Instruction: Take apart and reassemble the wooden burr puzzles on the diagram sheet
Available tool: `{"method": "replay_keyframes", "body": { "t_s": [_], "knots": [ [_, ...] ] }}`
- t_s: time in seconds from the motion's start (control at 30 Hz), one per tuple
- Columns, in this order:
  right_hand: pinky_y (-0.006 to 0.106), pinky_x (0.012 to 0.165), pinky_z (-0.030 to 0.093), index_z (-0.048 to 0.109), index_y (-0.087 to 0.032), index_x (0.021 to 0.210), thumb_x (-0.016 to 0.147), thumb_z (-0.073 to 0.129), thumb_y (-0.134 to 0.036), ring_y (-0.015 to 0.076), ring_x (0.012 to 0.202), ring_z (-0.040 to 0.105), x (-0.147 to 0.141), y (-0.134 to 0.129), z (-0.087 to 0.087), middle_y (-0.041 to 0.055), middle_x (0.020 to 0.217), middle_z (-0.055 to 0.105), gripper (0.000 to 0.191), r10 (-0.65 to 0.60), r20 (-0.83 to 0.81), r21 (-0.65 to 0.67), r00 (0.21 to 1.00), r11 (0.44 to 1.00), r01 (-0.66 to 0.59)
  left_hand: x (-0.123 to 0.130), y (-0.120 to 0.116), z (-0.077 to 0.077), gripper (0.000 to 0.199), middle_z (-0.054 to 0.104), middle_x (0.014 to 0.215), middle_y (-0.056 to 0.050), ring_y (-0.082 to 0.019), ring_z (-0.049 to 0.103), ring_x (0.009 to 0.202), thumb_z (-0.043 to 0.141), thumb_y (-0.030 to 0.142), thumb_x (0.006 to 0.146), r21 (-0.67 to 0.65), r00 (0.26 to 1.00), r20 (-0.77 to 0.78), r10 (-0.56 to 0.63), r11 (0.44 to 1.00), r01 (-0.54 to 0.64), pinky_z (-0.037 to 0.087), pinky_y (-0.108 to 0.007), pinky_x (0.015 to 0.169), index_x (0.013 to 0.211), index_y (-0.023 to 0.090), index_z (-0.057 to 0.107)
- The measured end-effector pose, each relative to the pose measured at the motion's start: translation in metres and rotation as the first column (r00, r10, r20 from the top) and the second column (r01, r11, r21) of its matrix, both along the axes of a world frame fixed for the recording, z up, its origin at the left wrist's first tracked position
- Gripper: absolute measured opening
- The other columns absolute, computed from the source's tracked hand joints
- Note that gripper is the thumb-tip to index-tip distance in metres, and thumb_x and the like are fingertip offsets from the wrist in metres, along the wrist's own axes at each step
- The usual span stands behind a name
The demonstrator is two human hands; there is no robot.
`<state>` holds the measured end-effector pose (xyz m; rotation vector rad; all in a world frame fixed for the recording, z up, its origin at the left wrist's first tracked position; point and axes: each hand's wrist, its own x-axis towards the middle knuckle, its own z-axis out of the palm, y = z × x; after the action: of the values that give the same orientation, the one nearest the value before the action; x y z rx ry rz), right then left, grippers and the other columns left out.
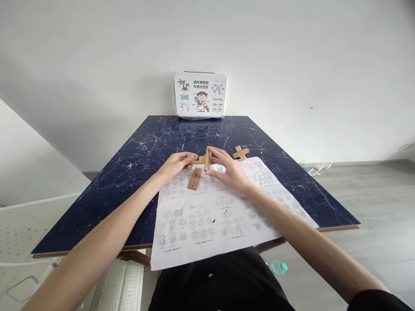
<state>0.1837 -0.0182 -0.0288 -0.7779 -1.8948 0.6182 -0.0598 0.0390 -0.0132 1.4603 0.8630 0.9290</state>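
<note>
Left grip (174, 166) and right grip (232, 172) hold smooth wooden pieces (207, 160) (one notched).

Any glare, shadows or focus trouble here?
Head view: glossy dark-blue marbled table mirrors the white rectangular case; head view: soft shadow on the white wall left of it; head view: small print on the white paper sheet mostly illegible, the tan wooden bar in the right hand fairly crisp.

"What carries everything?"

"A dark blue tabletop (123, 172) with pale veins, widening toward the bottom of the frame."

"And on it?"

"A printed paper (218, 229) at lower centre, hanging over the near edge; a wooden cross (240, 153) right of centre, at the paper's far edge; a white case (201, 96) upright at upper centre."
</note>
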Motion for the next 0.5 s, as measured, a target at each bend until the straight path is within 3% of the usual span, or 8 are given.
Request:
{"method": "replay_keyframes", "body": {
  "t_s": [0.13, 0.33, 0.5],
  "knots": [
    [0.060, 0.117, 0.053, 0.041, -0.043, 0.163, 0.096, 0.072, -0.057, 0.0359, 0.139, 0.060, -0.0038, 0.0004, -0.0044, 0.0096, 0.164, 0.042, 0.075, -0.057, -0.006, 0.047, 0.998, 0.997, 0.057, 0.0008, 0.0003, -0.0010, 0.033, 0.062, 0.078, -0.003, -0.012, 0.052, 0.067, 0.082, 0.044, 0.088, 0.019, 0.999, 0.002, 0.034, 0.999, -0.034, 0.047, -0.029, 0.071, 0.103, 0.014, 0.077],
    [0.058, 0.113, 0.056, 0.040, -0.043, 0.163, 0.096, 0.073, -0.056, 0.0337, 0.131, 0.066, -0.0003, 0.0030, -0.0043, 0.0104, 0.165, 0.041, 0.076, 0.040, 0.045, -0.015, 0.998, 0.999, -0.040, 0.0023, -0.0047, 0.0014, 0.032, 0.059, 0.076, -0.001, -0.012, 0.053, 0.066, 0.082, 0.043, 0.088, 0.019, 0.999, -0.048, 0.009, 1.000, -0.008, 0.043, -0.029, 0.067, 0.102, 0.014, 0.077],
    [0.058, 0.110, 0.058, 0.042, -0.043, 0.163, 0.095, 0.074, -0.055, 0.0338, 0.126, 0.068, -0.0017, 0.0005, -0.0029, 0.0100, 0.164, 0.044, 0.076, -0.044, 0.070, -0.002, 0.997, 0.999, 0.044, 0.0029, -0.0042, 0.0013, 0.030, 0.061, 0.079, -0.002, -0.011, 0.051, 0.066, 0.080, 0.042, 0.089, 0.030, 0.999, -0.034, 0.034, 0.999, -0.033, 0.043, -0.029, 0.068, 0.101, 0.014, 0.076]
  ]
}}
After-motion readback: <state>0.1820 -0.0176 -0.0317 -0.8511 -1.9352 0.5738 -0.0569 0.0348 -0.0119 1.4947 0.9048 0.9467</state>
